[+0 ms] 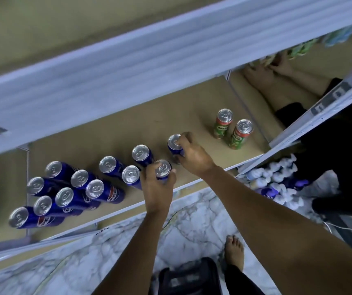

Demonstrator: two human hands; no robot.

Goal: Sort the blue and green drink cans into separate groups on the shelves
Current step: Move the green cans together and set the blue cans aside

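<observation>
Looking down on the shelf [153,124], I have a blue can in each hand. My left hand [157,186] is wrapped round the near can [162,169] at the front edge, fingers closed about its body just under the silver top, the top showing above my knuckles. My right hand [192,155] is clamped on the far can [174,143], fingertips over its rim and thumb down the side; this can stands just behind and to the right of the other one, close but apart. To my left three more upright blue ones sit near, the closest [130,174] just beside my left hand. Further left a cluster of blue cans [64,188] stands packed together, well apart from my grip. To the right of my right hand, two green cans [232,130] stand side by side by themselves, with bare shelf between them and the blues.
</observation>
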